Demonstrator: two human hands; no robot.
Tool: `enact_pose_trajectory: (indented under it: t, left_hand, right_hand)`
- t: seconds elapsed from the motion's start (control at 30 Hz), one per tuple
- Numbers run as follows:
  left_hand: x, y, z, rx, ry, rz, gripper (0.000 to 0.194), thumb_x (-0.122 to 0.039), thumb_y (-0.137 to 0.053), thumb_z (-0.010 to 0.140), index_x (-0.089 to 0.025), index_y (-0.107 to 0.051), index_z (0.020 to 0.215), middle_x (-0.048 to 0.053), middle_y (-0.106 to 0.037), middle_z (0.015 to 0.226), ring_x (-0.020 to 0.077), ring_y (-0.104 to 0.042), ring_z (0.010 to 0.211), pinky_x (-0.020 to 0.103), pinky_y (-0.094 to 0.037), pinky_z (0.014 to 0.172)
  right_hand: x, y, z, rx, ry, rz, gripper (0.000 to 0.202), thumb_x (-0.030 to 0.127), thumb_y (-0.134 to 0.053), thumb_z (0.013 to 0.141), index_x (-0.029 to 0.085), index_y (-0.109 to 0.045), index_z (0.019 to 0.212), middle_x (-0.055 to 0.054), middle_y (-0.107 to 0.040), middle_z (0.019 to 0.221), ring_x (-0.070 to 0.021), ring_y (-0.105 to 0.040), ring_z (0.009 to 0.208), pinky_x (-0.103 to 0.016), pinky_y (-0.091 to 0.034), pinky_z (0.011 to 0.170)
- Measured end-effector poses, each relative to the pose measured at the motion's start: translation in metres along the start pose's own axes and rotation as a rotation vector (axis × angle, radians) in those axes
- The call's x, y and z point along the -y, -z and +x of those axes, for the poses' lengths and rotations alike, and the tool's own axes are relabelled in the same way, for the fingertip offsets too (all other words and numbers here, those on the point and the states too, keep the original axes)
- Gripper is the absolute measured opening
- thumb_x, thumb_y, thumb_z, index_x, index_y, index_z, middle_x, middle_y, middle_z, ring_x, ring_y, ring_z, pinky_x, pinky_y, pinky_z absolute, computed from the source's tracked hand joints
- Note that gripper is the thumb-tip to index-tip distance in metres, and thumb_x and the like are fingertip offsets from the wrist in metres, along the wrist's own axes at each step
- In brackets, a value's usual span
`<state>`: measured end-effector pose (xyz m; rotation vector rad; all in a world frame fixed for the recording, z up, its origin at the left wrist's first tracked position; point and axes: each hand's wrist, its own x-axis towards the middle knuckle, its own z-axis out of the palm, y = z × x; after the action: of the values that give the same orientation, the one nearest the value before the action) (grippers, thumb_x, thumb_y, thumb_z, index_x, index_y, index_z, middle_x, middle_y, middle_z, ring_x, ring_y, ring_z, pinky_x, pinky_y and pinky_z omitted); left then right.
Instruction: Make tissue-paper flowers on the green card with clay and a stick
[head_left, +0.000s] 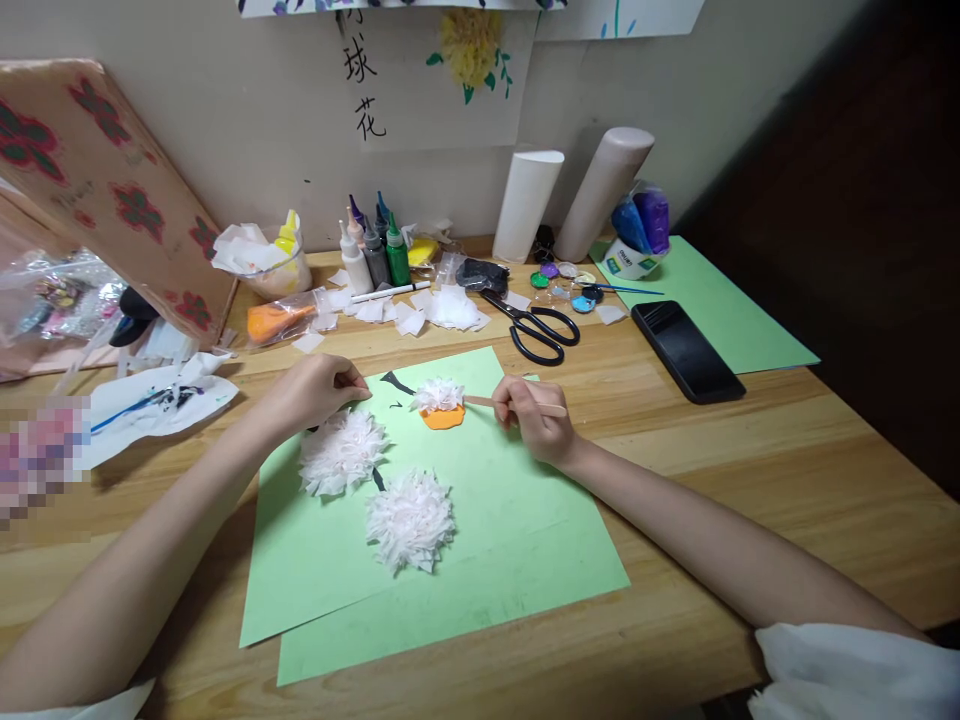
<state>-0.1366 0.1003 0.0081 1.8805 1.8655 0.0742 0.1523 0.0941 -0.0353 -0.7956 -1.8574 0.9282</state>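
Note:
My right hand (534,415) grips a flat wooden craft stick (480,400). The stick's tip meets a small cluster of white tissue paper (439,393) stuck on an orange clay patch (442,416). At the upper left of the green paper (510,530), my left hand (322,388) has its thumb and fingers pressed together. What they hold, if anything, is hidden. Just below that hand sits a fluffy white tissue flower (343,452). A second white tissue flower (411,522) lies nearer to me. Black clay pieces (396,382) are fixed on the paper.
Behind the paper lie black-handled scissors (536,330), loose tissue squares (454,308) and a bag of orange clay (279,320). Paint bottles (376,255) stand by the wall. A phone (688,352) rests at the right, and a paint-stained tissue (172,405) at the left.

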Motion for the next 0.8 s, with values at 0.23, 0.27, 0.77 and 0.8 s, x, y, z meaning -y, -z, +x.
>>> enact_pose_trajectory:
  t: [0.23, 0.27, 0.77, 0.8]
  left_hand:
    - [0.0036, -0.0016, 0.0006, -0.005, -0.010, -0.008, 0.023, -0.041, -0.059, 0.072, -0.020, -0.066, 0.076, 0.003, -0.069, 0.077, 0.0177, -0.061, 0.069, 0.027, -0.040, 0.058]
    - [0.0039, -0.0017, 0.0008, -0.008, -0.011, -0.007, 0.023, -0.041, -0.059, 0.072, -0.020, -0.066, 0.076, 0.003, -0.069, 0.077, 0.0177, -0.061, 0.069, 0.027, -0.040, 0.058]
    - [0.0028, -0.0021, 0.0003, -0.017, -0.015, -0.001, 0.022, -0.040, -0.059, 0.072, -0.020, -0.066, 0.077, 0.003, -0.070, 0.077, 0.0173, -0.061, 0.069, 0.026, -0.040, 0.058]
    - [0.0028, -0.0020, 0.0002, -0.018, -0.017, -0.002, 0.022, -0.040, -0.060, 0.072, -0.020, -0.066, 0.076, 0.003, -0.070, 0.077, 0.0173, -0.061, 0.069, 0.026, -0.040, 0.058]
  right_hand:
    - [-0.0018, 0.0022, -0.0036, -0.092, 0.138, 0.050, 0.047, 0.039, -0.027, 0.097, 0.020, -0.047, 0.058, 0.001, -0.046, 0.051, -0.0106, -0.043, 0.047, -0.027, -0.034, 0.050]
    - [-0.0020, 0.0018, -0.0032, -0.073, 0.127, 0.041, 0.047, 0.039, -0.027, 0.097, 0.020, -0.048, 0.059, 0.001, -0.047, 0.051, -0.0106, -0.043, 0.047, -0.027, -0.034, 0.050]
    - [-0.0035, 0.0003, -0.0005, 0.048, -0.006, -0.017, 0.047, 0.041, -0.027, 0.097, 0.020, -0.048, 0.061, 0.002, -0.046, 0.052, -0.0095, -0.043, 0.047, -0.025, -0.036, 0.051]
    - [-0.0036, 0.0002, 0.0000, 0.059, -0.021, -0.010, 0.047, 0.042, -0.027, 0.097, 0.020, -0.048, 0.062, 0.002, -0.046, 0.052, -0.0095, -0.043, 0.047, -0.024, -0.036, 0.051]
